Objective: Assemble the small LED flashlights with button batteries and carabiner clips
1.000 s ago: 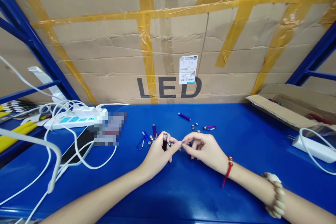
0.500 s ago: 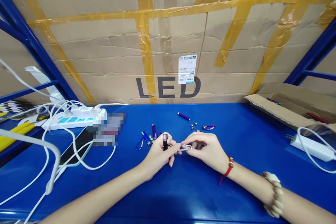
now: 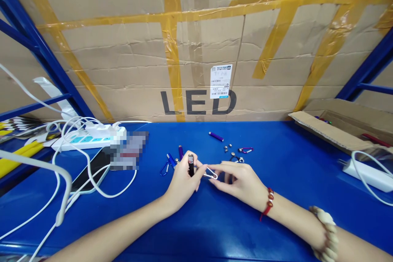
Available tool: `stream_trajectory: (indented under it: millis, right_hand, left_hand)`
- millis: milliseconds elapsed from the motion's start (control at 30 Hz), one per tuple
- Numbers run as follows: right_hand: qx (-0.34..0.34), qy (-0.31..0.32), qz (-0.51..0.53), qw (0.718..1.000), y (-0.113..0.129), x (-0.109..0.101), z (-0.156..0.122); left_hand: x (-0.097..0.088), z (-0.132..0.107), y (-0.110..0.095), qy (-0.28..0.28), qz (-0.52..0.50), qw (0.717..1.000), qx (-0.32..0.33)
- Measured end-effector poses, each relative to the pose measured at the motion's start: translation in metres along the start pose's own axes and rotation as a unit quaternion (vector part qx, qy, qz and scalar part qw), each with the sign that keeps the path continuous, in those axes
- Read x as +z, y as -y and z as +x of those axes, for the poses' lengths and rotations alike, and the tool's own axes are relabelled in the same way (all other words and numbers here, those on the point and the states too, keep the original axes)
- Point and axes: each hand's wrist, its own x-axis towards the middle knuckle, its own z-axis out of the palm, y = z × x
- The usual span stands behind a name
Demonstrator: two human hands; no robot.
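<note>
My left hand is closed around a small black penlight, which stands nearly upright with its silver end up. A silver carabiner sticks out to the right from between my left thumb and fingers. My right hand has its index finger and thumb on the two sides of the carabiner's far end. How the carabiner joins the penlight is hidden by my left fingers. Just behind my left hand lie a blue penlight with a blue carabiner and a purple penlight, partly covered.
Another purple penlight, small button cells, a purple carabiner piece and a black-corded piece lie behind my right hand. Left are a power strip, cables and a phone. An open carton and white adapter stand right.
The carabiner has turned, its free end now pointing down to the right. My right fingers have shifted left and spread wider along it. The black-corded piece behind my right hand has come into sight.
</note>
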Motion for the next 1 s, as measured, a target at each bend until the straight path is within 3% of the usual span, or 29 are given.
stream_trajectory:
  millis: [267, 633, 1000]
  right_hand:
    - [-0.044, 0.025, -0.065, 0.997, -0.0028, -0.0017, -0.0012]
    - [-0.043, 0.129, -0.103, 0.985, 0.0041, 0.0031, -0.0015]
    - [-0.055, 0.102, -0.017, 0.993, 0.0047, 0.0029, 0.0011]
  left_hand:
    - [-0.0004, -0.0017, 0.0013, 0.014, 0.091, 0.996, 0.017]
    - [0.0022, -0.0050, -0.0049, 0.055, 0.158, 0.984, 0.070]
    - [0.0018, -0.0043, -0.0046, 0.053, 0.153, 0.984, 0.078]
